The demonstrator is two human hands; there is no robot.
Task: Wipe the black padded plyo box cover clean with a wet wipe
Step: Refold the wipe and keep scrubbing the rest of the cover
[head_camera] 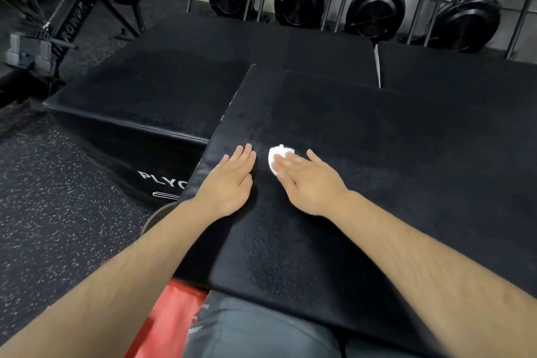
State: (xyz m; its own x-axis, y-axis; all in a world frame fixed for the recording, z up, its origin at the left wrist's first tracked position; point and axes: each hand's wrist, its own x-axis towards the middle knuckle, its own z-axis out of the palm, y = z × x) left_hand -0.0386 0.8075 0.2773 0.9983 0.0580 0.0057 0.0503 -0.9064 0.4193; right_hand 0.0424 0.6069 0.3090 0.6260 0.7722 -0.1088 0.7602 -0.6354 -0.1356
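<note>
The black padded plyo box cover (pixel 406 168) is seen lying flat before the person, its near edge over the lap. A crumpled white wet wipe (pixel 276 157) is pressed onto it, toward the cover's left side, under the straight fingers of the right hand (pixel 308 183). The left hand (pixel 229 183) is laid flat and empty on the cover, fingers together, just beside the cover's left edge; the hands are kept slightly apart.

Wiping is judged to be under way. A darker, damp-looking patch is seen toward the cover's far left corner, while a greyer, duller patch is left toward its near edge. The cover's right half cannot be judged for cleanliness.

Wide room for strokes is offered toward the cover's far and right sides. Past its left edge a drop is met, down to a lower plyo box (pixel 139 102) and the speckled rubber floor (pixel 58 197), so leftward strokes would need to be stopped short.
</note>
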